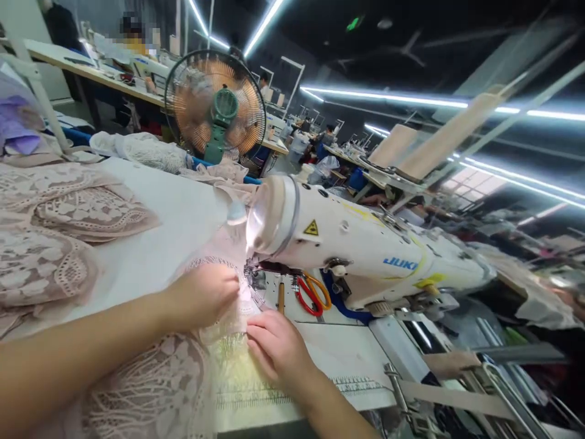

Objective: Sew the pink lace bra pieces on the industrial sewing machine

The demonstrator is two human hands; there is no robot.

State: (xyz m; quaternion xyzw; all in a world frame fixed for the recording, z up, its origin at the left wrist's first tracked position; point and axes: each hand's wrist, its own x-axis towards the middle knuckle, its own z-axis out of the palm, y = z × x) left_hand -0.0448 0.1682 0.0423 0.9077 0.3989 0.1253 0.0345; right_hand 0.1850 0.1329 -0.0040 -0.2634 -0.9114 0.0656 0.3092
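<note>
A white sewing machine [342,238] marked JUKI stands in front of me, its lit needle area over pale pink lace fabric [235,314]. My left hand [208,296] is closed on the lace just left of the presser foot [250,273]. My right hand [276,344] has its fingers together, gripping the lace's right edge close to the needle. The fabric runs toward me, where a wider lace piece [150,390] with fringe-like threads hangs under my left forearm. Exactly how the fingertips hold the lace is hidden.
Scissors with red and orange handles [314,296] lie under the machine arm. A ruler strip [256,393] runs along the table's front. More lace pieces [64,225] lie at left. Behind stands a fan [217,107]; other people sit at machines farther back.
</note>
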